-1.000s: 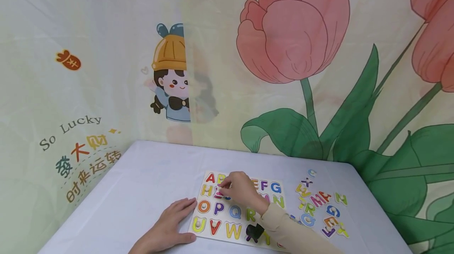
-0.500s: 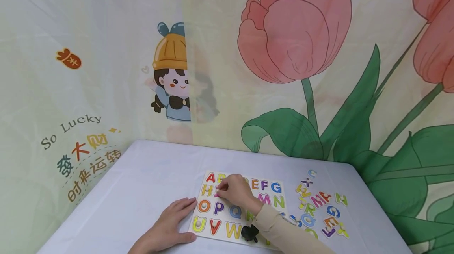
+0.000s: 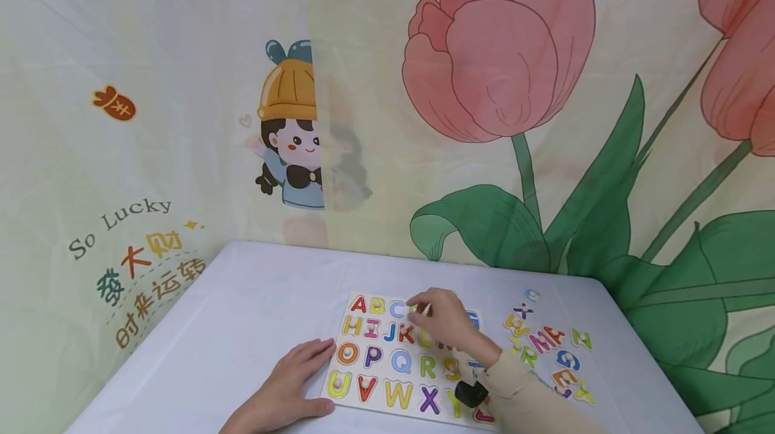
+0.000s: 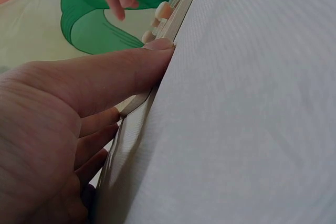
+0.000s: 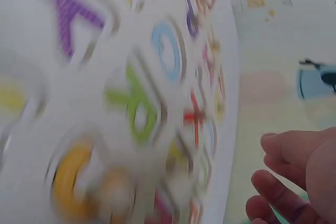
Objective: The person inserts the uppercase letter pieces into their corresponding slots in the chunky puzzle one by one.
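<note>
A white alphabet puzzle board (image 3: 381,375) with coloured letters lies on the table. Some of its letters carry small knobs, among them the pink letter I (image 3: 372,328) in the second row. My left hand (image 3: 292,383) lies at the board's left side with fingers extended; in the left wrist view the thumb (image 4: 115,72) touches the board's edge. Over the top rows hovers my right hand (image 3: 445,318), covering several letters. Its fingers (image 5: 286,148) are loosely bent, apart from the board, and nothing shows between them in the right wrist view, where the board is blurred.
Loose letter pieces lie scattered to the right of the board, among them a red A (image 3: 554,335), a blue G (image 3: 568,360) and a yellow-green Y (image 3: 584,391). A white cloth covers the table (image 3: 242,306). A printed curtain (image 3: 363,151) hangs behind it.
My right hand has left the letter I, which sits in its slot with its knob showing, and has moved right across the board. The left hand has stayed in place.
</note>
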Demonstrator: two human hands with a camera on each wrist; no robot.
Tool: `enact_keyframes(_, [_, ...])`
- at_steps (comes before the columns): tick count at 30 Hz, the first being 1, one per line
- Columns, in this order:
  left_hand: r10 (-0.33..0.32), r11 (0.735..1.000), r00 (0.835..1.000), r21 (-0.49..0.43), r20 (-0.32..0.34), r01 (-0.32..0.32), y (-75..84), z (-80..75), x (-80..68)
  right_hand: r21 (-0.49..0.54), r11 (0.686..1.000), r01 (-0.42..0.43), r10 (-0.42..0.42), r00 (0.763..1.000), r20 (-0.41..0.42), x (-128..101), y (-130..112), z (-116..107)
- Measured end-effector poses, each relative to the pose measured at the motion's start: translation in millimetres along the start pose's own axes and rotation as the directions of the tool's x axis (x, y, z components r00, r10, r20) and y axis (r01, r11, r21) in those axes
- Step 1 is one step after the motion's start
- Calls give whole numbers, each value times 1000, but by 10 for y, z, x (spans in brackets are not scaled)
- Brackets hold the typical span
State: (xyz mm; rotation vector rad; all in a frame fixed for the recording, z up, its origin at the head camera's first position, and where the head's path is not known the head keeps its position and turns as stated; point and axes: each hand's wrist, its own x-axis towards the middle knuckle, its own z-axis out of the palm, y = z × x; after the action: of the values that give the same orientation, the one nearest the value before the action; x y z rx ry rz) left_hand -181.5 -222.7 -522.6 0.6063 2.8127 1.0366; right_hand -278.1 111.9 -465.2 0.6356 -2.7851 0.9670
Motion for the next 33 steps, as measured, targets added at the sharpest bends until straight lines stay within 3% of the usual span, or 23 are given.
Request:
enact_keyframes(7, [46, 998, 998, 36, -32, -45, 10, -3, 0, -78, 981, -176, 161, 971, -176, -370, 643, -574])
enact_keyframes(12, [37, 999, 999, 32, -34, -36, 36, -6, 1, -135, 962, -239, 203, 950, -239, -643, 1132, -806])
enact_keyframes(15, [37, 999, 999, 37, -33, -36, 43, -14, -5, -140, 949, -284, 246, 939, -239, -755, 1301, -880])
enact_keyframes(20, [21, 999, 1000, 31, -21, -20, 26, -7, -13, -144, 932, -333, 299, 929, -216, -829, 1380, -926])
enact_keyframes(25, [5, 1000, 1000, 27, -16, -5, 19, 6, -11, -167, 932, -321, 282, 934, -218, -825, 1409, -900])
enact_keyframes(33, [32, 999, 999, 33, -33, -31, 42, 1, -4, -179, 931, -319, 274, 933, -235, -810, 1387, -884])
